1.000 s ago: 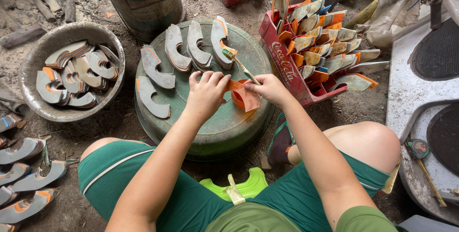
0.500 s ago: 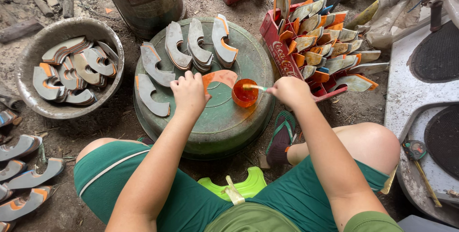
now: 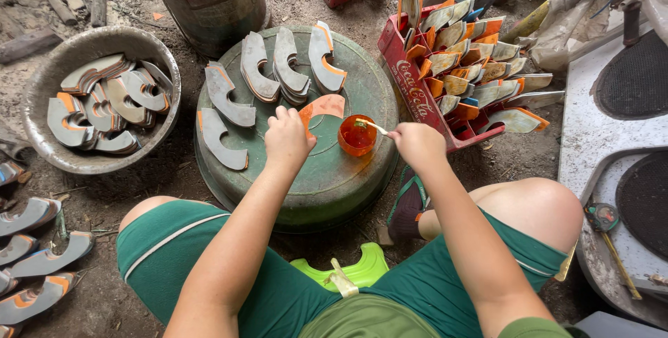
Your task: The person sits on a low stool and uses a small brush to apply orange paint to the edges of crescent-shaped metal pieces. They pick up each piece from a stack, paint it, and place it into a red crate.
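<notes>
A red plastic crate (image 3: 417, 91) with white lettering stands right of the green drum.

Worn on the head, looking steeply down from close above onto the upturned green basin (image 3: 306, 192), with both forearms and the green-shorted knees filling the lower frame; no second view.
</notes>
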